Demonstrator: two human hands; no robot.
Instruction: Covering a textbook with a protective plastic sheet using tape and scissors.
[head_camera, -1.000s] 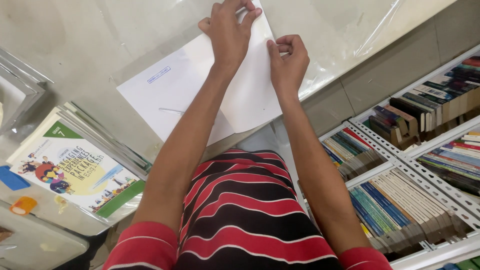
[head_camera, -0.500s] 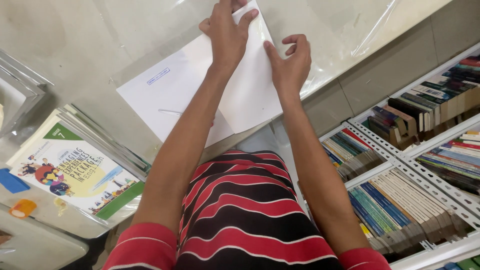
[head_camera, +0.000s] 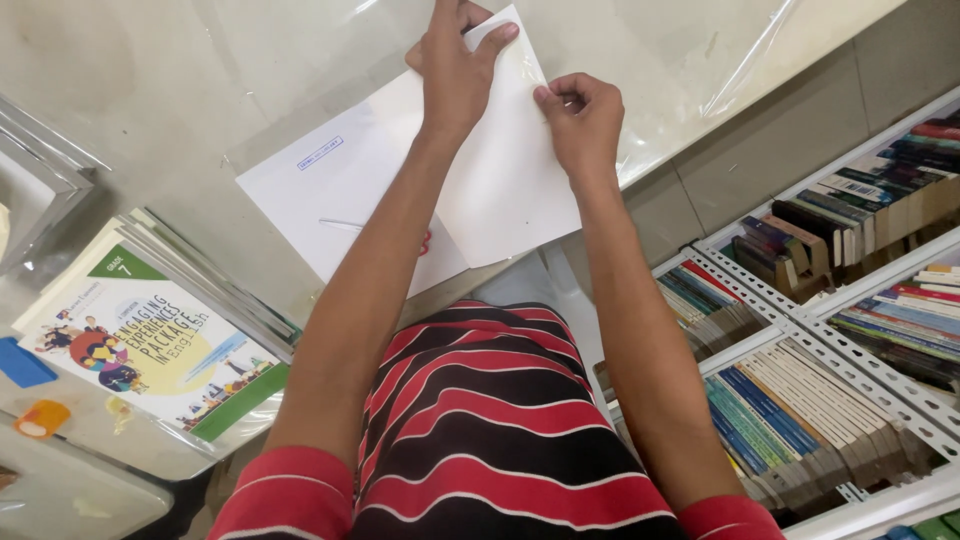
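right hand (head_camera: 583, 120): slid from sheet's top edge to right edge | now pinching white sheet (head_camera: 505, 190)

Pale tabletop (head_camera: 150, 90), grey floor (head_camera: 800, 110), white metal bookshelves (head_camera: 850, 350)

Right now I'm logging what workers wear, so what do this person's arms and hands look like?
Both arms are bare from the short sleeves down. The left hand and right hand wear no gloves, rings or watch that shows. The sleeves are red and belong to a shirt striped red and black with thin white lines.
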